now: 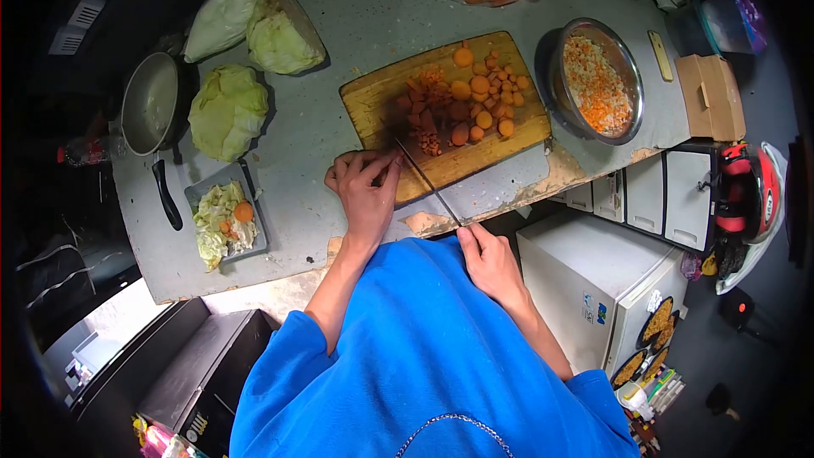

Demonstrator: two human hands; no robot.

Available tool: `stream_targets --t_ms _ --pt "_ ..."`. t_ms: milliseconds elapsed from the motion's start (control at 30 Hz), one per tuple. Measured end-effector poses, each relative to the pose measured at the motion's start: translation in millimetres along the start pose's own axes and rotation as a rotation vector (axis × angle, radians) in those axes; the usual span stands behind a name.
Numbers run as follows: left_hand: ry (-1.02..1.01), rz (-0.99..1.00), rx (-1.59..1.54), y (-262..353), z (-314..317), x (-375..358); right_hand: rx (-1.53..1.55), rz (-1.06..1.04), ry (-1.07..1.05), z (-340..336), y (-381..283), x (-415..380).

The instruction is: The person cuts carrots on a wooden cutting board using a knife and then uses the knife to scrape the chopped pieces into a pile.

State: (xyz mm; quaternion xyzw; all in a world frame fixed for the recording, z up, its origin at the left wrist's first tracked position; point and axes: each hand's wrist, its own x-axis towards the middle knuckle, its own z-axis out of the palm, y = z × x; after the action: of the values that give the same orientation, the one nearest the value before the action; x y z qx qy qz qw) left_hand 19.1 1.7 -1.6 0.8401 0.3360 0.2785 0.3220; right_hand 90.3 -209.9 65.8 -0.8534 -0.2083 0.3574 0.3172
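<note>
The right hand grips the knife, slanting across the board's near edge to the left hand's bunched fingers, whose hold I can't tell; carrot slices lie rightward.

PLACE: kitchen | SIGNS: wooden cutting board, sliced carrots, cabbages, frying pan, steel bowl

sticker on white fridge seemingly reads "aqua".

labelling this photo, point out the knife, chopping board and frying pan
Knife [429, 182], head view, middle of the blade
Chopping board [479, 153], head view, bare wood near the front edge
Frying pan [151, 102], head view, inside base
</note>
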Motion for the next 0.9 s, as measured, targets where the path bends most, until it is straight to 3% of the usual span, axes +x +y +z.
stream_targets --t_ms 367,633,900 --pt "0.03 0.028 0.036 -3 2 -2 0.008 -0.002 -0.006 -1 -2 1" --pt "0.016 0.1 0.067 0 -3 -1 -0.265 -0.017 -0.016 -2 -6 5" --pt "0.044 0.12 0.099 -1 -5 -9 -0.092 -0.075 0.074 11 8 0"
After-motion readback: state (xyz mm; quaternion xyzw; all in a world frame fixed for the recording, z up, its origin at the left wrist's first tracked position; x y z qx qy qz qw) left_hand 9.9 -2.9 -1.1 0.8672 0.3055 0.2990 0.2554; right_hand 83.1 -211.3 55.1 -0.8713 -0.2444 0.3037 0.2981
